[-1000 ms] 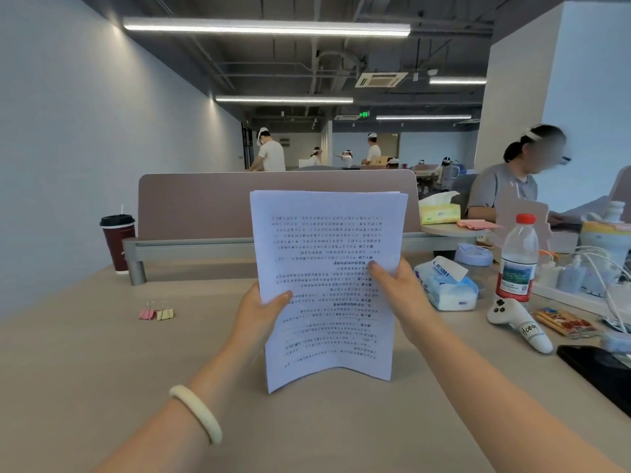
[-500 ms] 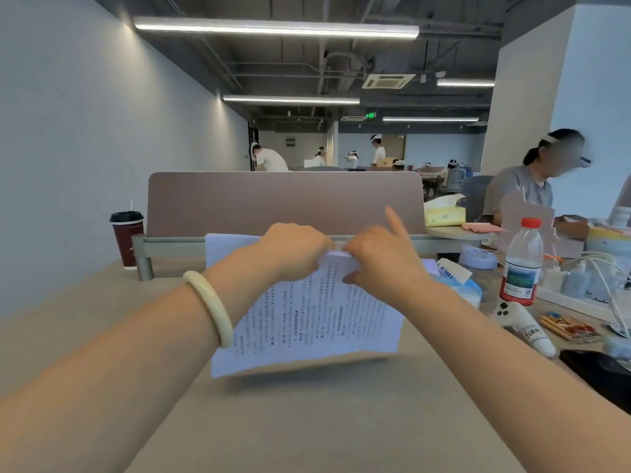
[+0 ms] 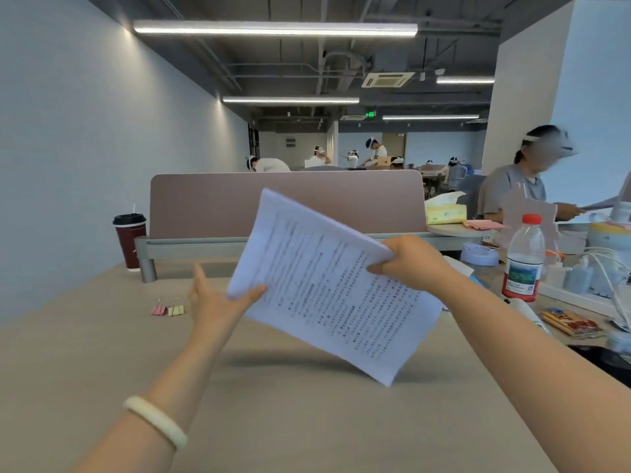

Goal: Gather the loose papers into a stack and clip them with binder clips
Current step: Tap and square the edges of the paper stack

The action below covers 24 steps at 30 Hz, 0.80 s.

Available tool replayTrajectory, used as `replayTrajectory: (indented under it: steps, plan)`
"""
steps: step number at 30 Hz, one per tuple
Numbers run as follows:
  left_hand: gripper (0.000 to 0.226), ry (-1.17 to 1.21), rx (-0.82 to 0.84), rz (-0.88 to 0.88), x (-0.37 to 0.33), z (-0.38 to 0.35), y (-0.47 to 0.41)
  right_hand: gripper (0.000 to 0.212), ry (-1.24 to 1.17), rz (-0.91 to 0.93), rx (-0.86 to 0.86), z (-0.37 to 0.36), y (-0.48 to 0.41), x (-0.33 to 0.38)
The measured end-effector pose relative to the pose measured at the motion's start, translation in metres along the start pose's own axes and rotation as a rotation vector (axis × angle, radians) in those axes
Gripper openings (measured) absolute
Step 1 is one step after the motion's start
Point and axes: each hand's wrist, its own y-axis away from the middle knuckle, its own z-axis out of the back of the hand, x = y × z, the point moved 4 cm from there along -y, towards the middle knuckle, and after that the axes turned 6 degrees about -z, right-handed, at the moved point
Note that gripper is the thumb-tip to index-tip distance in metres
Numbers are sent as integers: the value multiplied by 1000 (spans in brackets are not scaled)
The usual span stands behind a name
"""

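Note:
A stack of printed white papers (image 3: 327, 285) hangs tilted in the air above the tan desk (image 3: 273, 404). My right hand (image 3: 409, 262) grips its right edge between thumb and fingers. My left hand (image 3: 213, 303) is under the stack's left corner, thumb touching the sheet's edge, fingers spread and palm open. Two binder clips, one pink (image 3: 158, 309) and one yellow (image 3: 176, 309), lie on the desk to the left of my left hand.
A dark red takeaway cup (image 3: 130, 241) stands at the back left by the brown partition (image 3: 286, 203). At the right are a water bottle (image 3: 523, 259), tissue packs, cables and a white controller. A person sits at the far right.
The stack went from upright, to pressed down under both hands, to lifted and tilted. My left hand has loosened from the top edge and now only touches the left corner.

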Motion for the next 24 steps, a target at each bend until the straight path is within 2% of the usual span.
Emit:
replayTrajectory:
  steps: [1,4,6,8,10,14,17,20,24]
  plan:
    - [133,145,91,123,12,-10,6,11,-179,-31,5,0,1,-5]
    - [105,656,288,359,23,-42,22,15,-631,-138,62,-15,9,-18]
    - [76,731,368,278,11,-49,22,20,-790,-183,85,-33,14,-28]
    - [41,624,391,90,-5,-51,18,23,-908,-212,86,-50,19,-35]
    - [23,566,357,-65,-23,-50,14,15,-998,-223,83,-60,21,-39]
    - [15,483,300,-223,-38,-47,10,9,-1082,-198,59,-66,22,-39]
    - [25,426,348,-215,-26,-52,12,22,-1049,-216,82,-76,23,-45]
    - [35,424,377,-185,-20,-57,13,31,-1035,-178,8,-71,22,-48]
    - [35,420,406,-210,-29,-62,13,24,-1055,-94,-89,-55,19,-35]
